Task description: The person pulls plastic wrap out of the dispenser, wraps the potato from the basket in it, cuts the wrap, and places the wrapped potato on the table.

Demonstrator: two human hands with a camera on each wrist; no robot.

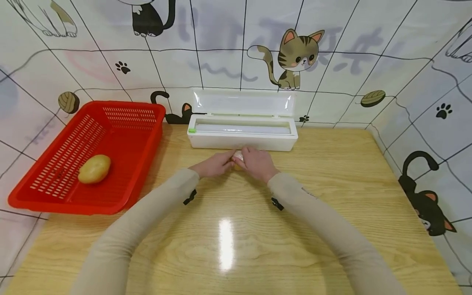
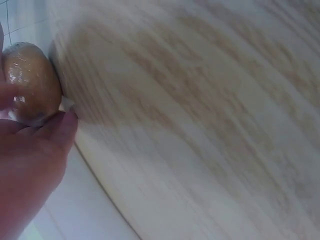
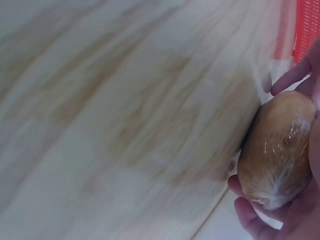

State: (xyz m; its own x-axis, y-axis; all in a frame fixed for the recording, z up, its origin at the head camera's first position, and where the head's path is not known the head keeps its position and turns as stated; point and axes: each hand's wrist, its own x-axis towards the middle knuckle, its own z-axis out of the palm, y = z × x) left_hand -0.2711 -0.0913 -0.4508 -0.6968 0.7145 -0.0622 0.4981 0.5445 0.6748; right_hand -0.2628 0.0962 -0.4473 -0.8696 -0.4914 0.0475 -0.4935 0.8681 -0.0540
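A potato (image 3: 277,150) wrapped in glossy cling film is held between both hands just in front of the white cling film box (image 1: 239,141). My right hand (image 1: 259,164) curls round it, with fingers at both ends in the right wrist view. My left hand (image 1: 214,164) grips it from the other side; in the left wrist view, its fingertips are at the potato's lower end, beside a small whitish bit. The film is gathered in creases at one end of the potato. In the head view, the hands hide most of the potato.
The box's lid (image 1: 243,102) stands raised against the wall cloth, a film roll (image 1: 241,129) lying inside. At the left, a red plastic basket (image 1: 147,164) contains an unwrapped potato (image 1: 94,169). Wood-grain tabletop (image 1: 332,180) extends around the arms.
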